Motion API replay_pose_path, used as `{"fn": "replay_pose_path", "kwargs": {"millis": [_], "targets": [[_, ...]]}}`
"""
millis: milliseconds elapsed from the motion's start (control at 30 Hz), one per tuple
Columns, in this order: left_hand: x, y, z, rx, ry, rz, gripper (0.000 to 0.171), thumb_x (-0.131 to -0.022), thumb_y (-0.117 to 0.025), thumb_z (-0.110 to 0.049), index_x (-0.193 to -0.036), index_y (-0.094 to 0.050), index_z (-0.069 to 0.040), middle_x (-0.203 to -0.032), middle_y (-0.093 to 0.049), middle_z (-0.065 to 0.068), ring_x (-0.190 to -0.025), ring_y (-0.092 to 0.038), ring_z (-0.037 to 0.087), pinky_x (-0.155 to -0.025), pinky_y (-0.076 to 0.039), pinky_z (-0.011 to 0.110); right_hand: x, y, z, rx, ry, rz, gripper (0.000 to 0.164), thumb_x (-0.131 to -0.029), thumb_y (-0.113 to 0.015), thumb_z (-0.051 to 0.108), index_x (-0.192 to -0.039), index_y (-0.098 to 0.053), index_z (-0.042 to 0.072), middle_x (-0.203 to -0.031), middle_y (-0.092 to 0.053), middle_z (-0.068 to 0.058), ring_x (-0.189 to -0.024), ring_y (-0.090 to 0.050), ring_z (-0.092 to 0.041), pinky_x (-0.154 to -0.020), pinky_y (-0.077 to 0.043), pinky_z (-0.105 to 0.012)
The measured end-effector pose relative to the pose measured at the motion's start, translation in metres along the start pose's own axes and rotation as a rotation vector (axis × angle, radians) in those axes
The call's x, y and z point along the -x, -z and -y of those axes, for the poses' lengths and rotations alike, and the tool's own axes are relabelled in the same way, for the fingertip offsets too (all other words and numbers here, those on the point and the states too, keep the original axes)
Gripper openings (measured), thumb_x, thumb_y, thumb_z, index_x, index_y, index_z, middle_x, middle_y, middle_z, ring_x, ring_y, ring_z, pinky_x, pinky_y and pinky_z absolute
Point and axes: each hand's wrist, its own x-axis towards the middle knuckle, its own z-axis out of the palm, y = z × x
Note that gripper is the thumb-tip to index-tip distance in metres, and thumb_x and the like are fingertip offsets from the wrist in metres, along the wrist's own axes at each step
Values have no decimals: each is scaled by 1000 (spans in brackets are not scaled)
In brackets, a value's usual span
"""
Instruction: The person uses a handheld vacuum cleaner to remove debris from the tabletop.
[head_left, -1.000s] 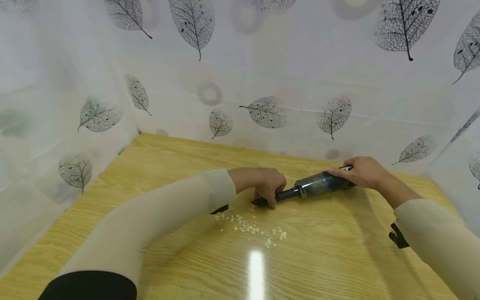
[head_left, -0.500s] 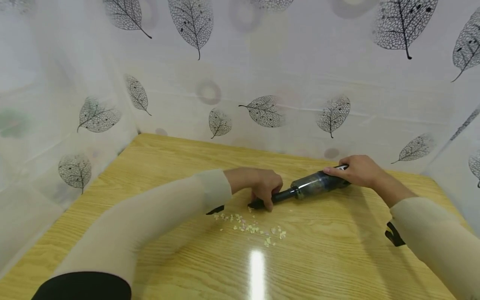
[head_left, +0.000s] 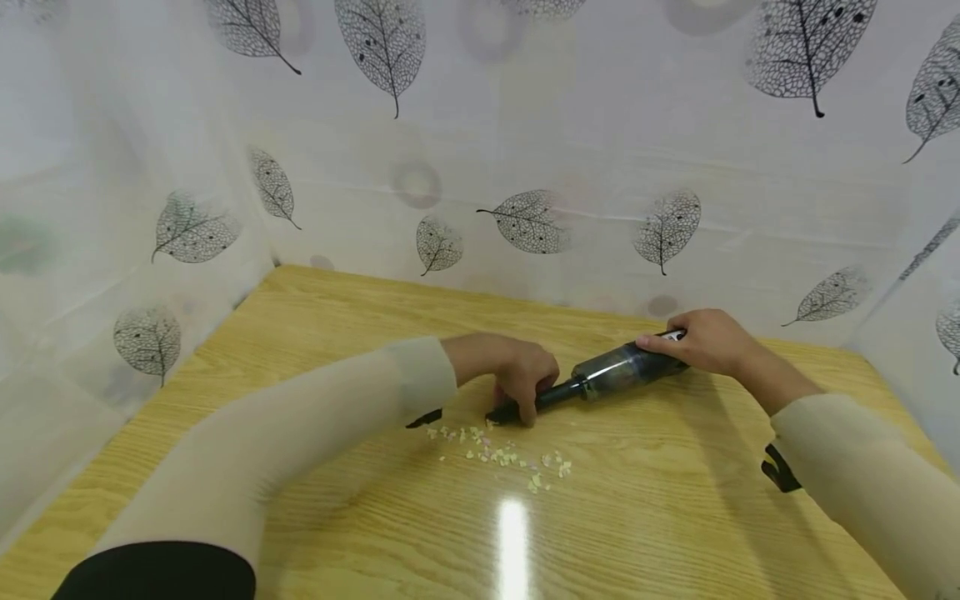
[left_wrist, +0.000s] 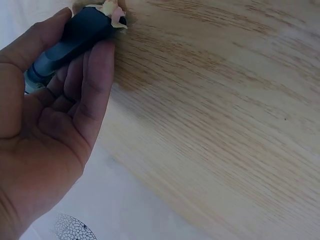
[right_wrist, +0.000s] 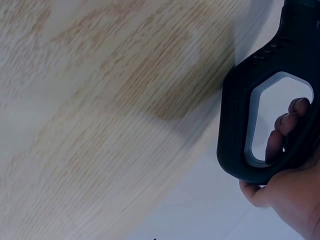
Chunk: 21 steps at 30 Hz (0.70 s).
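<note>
A black handheld vacuum cleaner [head_left: 618,368] with a clear dust cup lies slantwise low over the wooden table. My right hand [head_left: 712,340] grips its loop handle [right_wrist: 232,125]; in the right wrist view the fingers curl through the loop. Near the front end, my left hand [head_left: 521,377] pinches the narrow nozzle [left_wrist: 80,37] between thumb and fingers. Pale paper scraps [left_wrist: 115,12] cling at the nozzle's mouth in the left wrist view. More small yellowish and pinkish paper scraps [head_left: 502,457] are scattered on the table just in front of the nozzle tip.
The wood-grain table [head_left: 360,533] fills the lower part of the head view. Behind it and at the sides hangs a whitish curtain [head_left: 562,125] printed with dark leaf skeletons. A bright light reflection shows on the tabletop near the front.
Both hands have shifted slightly left and the nozzle a little toward the front, carrying the vacuum cleaner along. Its tip is now nearer the scraps, which lie nearly as before.
</note>
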Motion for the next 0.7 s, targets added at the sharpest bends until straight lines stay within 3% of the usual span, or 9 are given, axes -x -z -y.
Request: {"fn": "replay_pose_path", "kwargs": {"millis": [300,567,700], "targets": [[12,9,3,83,-13,41,35,-79,-84,-7,-94,-53,-5,-98,-58,13,-71,-72,30,-62,-63,36,-1,-1,7,-19,0,-4,76,-98,-52,59,-125,-62,-12,-122,-64,-33,-108,-62,-49,-90,-51,-61],[11,5,8,79,13,93,35,-82,-84,-12,-95,-52,-5,-94,-61,15,-70,-72,29,-61,-63,34,-6,-2,15,-13,38,-36,68,-95,-56,60,-109,-70,-5,-99,-73,-19,-83,-68,-32,-78,-54,-53],[12,7,9,60,18,90,36,-81,-84,-11,-96,-53,-5,-93,-62,15,-70,-72,29,-61,-63,34,-6,-2,17,-21,24,-32,73,-96,-55,60,-116,-67,-8,-108,-70,-27,-94,-67,-41,-83,-53,-57]]}}
